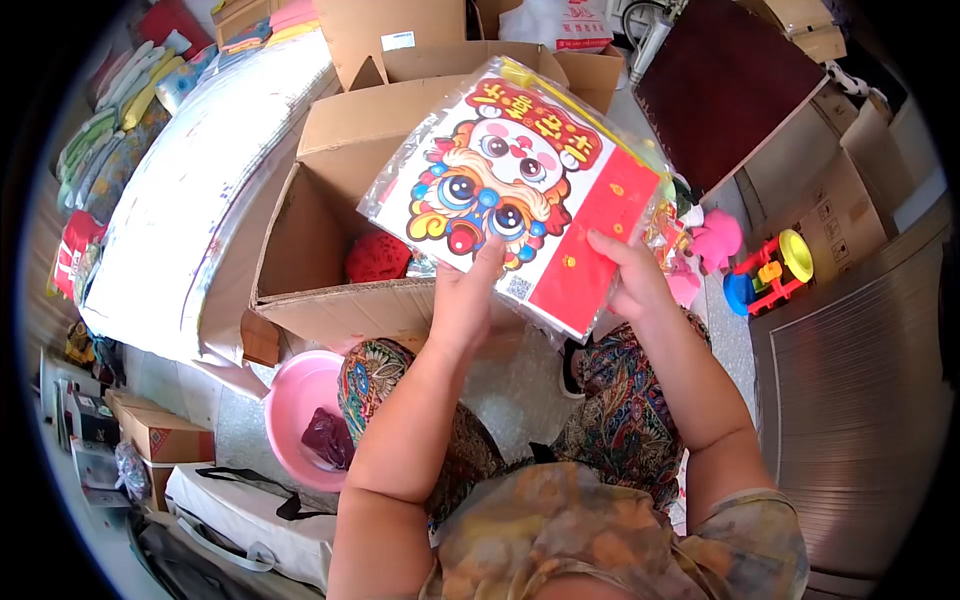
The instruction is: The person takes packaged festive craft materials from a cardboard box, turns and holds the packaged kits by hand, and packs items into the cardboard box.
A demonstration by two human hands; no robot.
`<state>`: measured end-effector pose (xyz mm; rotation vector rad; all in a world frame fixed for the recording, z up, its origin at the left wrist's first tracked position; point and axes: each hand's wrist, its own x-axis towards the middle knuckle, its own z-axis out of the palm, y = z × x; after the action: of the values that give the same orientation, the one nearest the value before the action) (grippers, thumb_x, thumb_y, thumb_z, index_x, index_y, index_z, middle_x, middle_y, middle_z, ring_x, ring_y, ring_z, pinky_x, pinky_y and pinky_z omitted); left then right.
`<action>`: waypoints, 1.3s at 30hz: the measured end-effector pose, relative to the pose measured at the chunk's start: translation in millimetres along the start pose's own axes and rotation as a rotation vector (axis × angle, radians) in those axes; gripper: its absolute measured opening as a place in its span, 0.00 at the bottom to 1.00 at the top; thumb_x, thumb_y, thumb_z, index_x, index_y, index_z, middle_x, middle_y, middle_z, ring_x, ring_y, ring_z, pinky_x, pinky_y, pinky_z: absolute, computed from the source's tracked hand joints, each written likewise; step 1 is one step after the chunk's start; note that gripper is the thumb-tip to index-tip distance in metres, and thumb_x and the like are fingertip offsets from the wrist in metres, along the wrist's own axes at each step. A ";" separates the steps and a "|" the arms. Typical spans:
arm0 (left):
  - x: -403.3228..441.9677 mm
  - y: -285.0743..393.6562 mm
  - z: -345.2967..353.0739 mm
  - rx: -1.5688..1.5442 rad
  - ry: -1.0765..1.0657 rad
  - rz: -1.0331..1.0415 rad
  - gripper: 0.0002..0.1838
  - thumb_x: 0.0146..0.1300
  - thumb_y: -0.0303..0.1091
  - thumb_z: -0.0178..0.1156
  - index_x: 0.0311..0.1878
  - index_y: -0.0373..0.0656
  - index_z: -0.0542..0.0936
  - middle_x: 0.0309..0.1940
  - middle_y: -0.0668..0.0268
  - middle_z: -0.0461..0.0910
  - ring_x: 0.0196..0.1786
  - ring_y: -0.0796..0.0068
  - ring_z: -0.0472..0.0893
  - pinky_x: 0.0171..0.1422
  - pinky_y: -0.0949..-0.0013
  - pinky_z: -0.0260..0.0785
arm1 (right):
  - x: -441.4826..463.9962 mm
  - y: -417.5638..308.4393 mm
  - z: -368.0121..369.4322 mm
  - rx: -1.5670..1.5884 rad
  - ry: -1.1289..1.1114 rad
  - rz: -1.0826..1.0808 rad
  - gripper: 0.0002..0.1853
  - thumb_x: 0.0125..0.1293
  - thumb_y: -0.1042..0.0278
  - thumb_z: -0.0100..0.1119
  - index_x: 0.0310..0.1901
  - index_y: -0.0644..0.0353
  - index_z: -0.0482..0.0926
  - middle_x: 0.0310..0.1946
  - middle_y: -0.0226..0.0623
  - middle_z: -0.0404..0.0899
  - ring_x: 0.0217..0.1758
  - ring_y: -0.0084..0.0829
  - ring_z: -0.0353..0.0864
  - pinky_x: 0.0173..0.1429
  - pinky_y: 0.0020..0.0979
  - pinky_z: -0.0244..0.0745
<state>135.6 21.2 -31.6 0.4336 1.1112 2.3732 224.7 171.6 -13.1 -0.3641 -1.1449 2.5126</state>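
Both hands grip a flat, clear plastic packet (400, 190) by its near edge. Inside it shows a printed sheet with a cartoon lion-dance head, gold characters on red, and a red strip along the right. My left hand (465, 305) has its thumb on the front of the packet at the lower left, with the fingers hidden behind. My right hand (635, 280) pinches the lower right side over the red strip. Beneath and left of the packet stands an open cardboard box (340, 305), holding a red item (377, 258) partly covered by the box wall.
A pink basin (285, 450) with a dark bag (328, 438) sits at lower left. To the right are a pink plush toy (715, 240) and a colourful plastic toy (770, 275). A white-covered bed-like surface (190, 190) and folded textiles (140, 85) line the left.
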 end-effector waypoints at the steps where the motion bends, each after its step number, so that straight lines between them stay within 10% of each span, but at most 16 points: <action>1: -0.2 0.7 1.8 0.002 0.001 -0.003 0.13 0.58 0.26 0.50 0.47 0.37 0.68 0.43 0.64 0.74 0.43 0.77 0.74 0.48 0.73 0.66 | 3.8 -0.6 -1.5 0.003 0.002 0.001 0.23 0.53 0.78 0.54 0.52 0.63 0.62 0.47 0.42 0.70 0.49 0.35 0.73 0.51 0.37 0.71; 21: -9.1 17.5 -4.5 -0.250 -0.091 -0.118 0.24 0.59 0.36 0.53 0.56 0.36 0.60 0.50 0.58 0.69 0.53 0.64 0.71 0.56 0.60 0.65 | 8.9 14.9 -0.1 0.044 -0.113 0.142 0.24 0.53 0.74 0.58 0.53 0.59 0.64 0.49 0.36 0.70 0.52 0.32 0.70 0.56 0.37 0.66; 34: -10.6 11.5 -9.6 -0.118 0.009 -0.038 0.19 0.58 0.25 0.51 0.53 0.36 0.62 0.48 0.58 0.70 0.48 0.66 0.74 0.50 0.63 0.69 | 18.9 -6.1 -14.5 -0.436 0.200 -0.510 0.17 0.57 0.74 0.52 0.49 0.64 0.66 0.39 0.34 0.73 0.42 0.23 0.73 0.47 0.25 0.68; 39: -11.3 6.2 -10.5 -0.089 0.007 -0.006 0.15 0.59 0.26 0.51 0.50 0.37 0.66 0.43 0.60 0.73 0.46 0.70 0.75 0.48 0.66 0.71 | 18.2 -1.6 -14.9 -0.780 0.397 -0.606 0.30 0.55 0.70 0.56 0.58 0.65 0.56 0.53 0.44 0.58 0.53 0.29 0.65 0.50 0.28 0.68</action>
<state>138.4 5.1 -34.1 0.3904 1.0043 2.4102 214.1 190.2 -23.0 -0.5669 -1.6965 1.3395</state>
